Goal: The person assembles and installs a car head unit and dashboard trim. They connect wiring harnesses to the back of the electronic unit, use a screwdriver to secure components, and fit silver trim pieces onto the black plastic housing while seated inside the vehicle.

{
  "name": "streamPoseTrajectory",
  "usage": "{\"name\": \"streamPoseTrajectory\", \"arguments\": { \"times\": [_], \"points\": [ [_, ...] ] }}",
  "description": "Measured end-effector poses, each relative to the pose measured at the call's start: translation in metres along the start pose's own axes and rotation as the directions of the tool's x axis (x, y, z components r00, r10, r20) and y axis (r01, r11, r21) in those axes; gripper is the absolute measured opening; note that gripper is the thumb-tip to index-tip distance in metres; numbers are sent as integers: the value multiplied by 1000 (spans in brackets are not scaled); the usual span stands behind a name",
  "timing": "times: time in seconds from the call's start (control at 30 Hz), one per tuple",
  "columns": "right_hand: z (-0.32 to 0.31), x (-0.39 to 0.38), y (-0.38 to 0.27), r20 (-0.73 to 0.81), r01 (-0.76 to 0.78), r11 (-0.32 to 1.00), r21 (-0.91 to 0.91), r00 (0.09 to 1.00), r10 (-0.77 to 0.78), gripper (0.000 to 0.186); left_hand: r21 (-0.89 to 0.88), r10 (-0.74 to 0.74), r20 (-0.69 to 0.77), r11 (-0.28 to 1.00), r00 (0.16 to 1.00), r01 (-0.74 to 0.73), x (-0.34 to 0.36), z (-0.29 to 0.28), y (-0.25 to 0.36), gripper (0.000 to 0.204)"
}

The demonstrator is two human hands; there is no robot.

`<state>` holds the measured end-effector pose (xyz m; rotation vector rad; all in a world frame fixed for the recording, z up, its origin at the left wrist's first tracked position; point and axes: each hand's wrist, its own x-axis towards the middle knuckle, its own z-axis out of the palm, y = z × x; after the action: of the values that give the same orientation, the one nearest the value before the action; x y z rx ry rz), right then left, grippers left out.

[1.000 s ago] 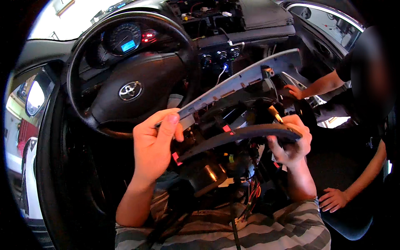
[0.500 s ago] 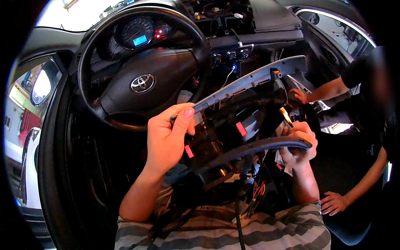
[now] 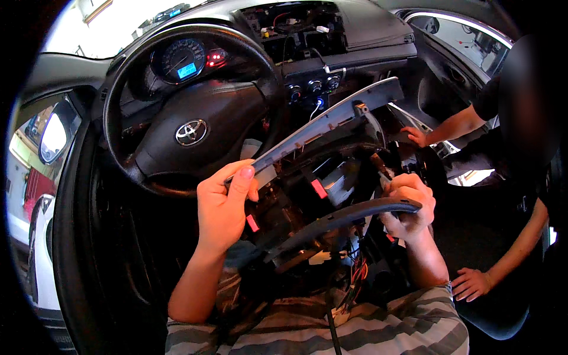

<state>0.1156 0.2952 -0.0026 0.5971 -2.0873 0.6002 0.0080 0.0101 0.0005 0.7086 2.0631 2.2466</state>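
A large plastic dashboard trim panel (image 3: 328,125) is held up over my lap, its grey upper strip slanting up to the right. My left hand (image 3: 220,207) pinches the strip's left end, thumb on top. My right hand (image 3: 409,208) is closed at the panel's right side, by the end of a curved black strip (image 3: 349,212) along its near edge. Above those fingers pokes a narrow piece with a brownish tip (image 3: 377,162); I cannot make out what it is. Pink tabs (image 3: 319,189) show inside the panel. Loose wires (image 3: 358,271) hang below it.
Ahead on the left is the steering wheel (image 3: 192,133). The open dashboard cavity (image 3: 296,29) shows wires and connectors, and a white cable (image 3: 315,109) is plugged in below the knobs. At right, a co-worker's hands (image 3: 471,284) rest near the seat and the panel.
The panel and both hands have shifted a little to the left. A bright orange glint above my right fingers has faded. The view has also moved slightly.
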Motion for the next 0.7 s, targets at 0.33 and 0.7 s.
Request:
{"name": "streamPoseTrajectory", "arguments": {
  "times": [0.33, 0.7],
  "points": [
    [7, 1, 2, -59, 40, 999, 35, 998, -38, 33, 22, -17, -8, 1000, 1000, 17, 1, 0, -2, 28],
    [5, -3, 0, -88, 51, 998, -27, 995, -53, 28, -41, -5, 3, 999, 1000, 5, -4, 8, 1, 39]
  ]
}}
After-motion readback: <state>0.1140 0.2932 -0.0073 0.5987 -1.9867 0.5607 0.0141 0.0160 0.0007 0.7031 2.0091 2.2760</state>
